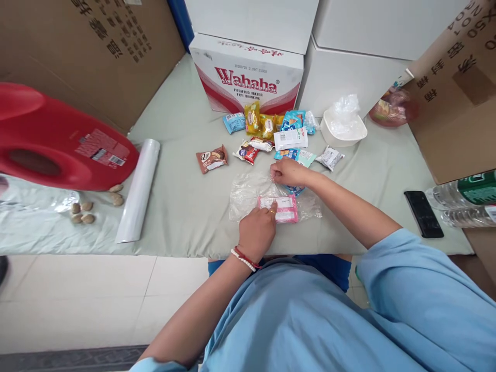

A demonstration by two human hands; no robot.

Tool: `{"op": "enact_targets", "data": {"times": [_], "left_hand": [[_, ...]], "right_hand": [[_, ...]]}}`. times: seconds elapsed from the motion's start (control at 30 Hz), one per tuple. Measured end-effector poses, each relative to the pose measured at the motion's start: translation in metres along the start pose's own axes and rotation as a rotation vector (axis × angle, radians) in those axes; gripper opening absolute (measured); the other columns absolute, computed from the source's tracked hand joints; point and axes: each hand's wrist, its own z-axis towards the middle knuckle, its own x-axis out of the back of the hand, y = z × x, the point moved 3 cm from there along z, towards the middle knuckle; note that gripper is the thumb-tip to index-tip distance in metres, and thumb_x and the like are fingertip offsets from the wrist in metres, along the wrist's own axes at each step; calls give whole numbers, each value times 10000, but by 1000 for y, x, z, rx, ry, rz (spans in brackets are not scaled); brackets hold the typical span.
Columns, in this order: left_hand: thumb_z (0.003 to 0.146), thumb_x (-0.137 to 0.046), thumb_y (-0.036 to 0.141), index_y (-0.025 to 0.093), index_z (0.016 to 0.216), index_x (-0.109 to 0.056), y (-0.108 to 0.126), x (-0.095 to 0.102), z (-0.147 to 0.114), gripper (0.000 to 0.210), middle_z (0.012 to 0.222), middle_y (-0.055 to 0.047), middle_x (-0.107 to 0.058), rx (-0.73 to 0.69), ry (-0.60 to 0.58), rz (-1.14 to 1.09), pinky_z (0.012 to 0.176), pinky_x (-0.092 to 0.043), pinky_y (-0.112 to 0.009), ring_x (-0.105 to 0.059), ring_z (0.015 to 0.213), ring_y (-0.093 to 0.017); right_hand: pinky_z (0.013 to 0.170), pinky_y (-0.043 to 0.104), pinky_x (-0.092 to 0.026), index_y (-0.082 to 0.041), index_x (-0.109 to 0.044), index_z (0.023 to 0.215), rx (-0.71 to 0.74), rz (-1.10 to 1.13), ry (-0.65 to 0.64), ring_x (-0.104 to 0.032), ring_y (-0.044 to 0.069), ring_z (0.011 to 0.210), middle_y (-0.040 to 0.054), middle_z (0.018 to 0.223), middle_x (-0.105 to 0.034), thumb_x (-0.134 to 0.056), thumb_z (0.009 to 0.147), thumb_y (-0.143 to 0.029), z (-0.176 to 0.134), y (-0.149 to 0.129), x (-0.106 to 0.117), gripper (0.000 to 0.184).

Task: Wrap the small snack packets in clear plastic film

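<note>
My left hand (pixel 258 231) rests on a pink and white packet (pixel 287 209), one finger stretched across its top and the other fingers curled at its left side. Beneath the packet spreads a crinkled sheet of clear plastic film (pixel 244 194). My right hand (pixel 290 172) is closed in a pinch at the film's far edge, just beyond the packet. Blue packets (pixel 291 154) lie partly hidden under and behind this hand. A brown snack packet (pixel 212 159), a red and white one (pixel 247 151) and a silver-grey one (pixel 330 157) lie nearby.
Yellow packets (pixel 252 119) lie before a Wahaha carton (pixel 248 77). A white bowl (pixel 344 135) holds clear plastic. Leftward are a film roll (pixel 138 191), a red jug (pixel 73 139) and several nuts (pixel 87 206); rightward, a phone (pixel 423 214) and plastic bottles (pixel 445 197).
</note>
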Motion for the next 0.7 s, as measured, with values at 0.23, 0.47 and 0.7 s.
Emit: {"op": "enact_targets", "data": {"times": [0.23, 0.47, 0.7], "left_hand": [[1083, -377, 196, 196, 1515, -583, 4, 1, 1, 478, 1022, -145, -773, -18, 33, -17, 643, -470, -326, -716, 1034, -315], [1019, -479, 218, 176, 1080, -791, -16, 3, 3, 320, 990, -148, -785, -55, 83, -175, 749, -528, -355, -726, 992, -302], [904, -556, 381, 206, 1072, -807, -90, 10, -8, 349, 822, -29, -765, 201, 283, -844, 720, -525, -309, -661, 738, -202]], "right_hand": [[704, 306, -333, -182, -715, 1132, 205, -4, 88, -583, 215, 860, 91, 1037, -670, -526, 1027, -225, -70, -29, -1, 221], [728, 299, -385, -215, -607, 1476, 277, 30, 171, -537, 207, 852, 85, 1026, -632, -439, 1059, -175, -106, -41, -72, 451], [839, 330, -389, -263, -697, 1370, 298, 25, 160, -491, 221, 941, 78, 1073, -602, -404, 1102, -222, -108, -44, -85, 400]]}}
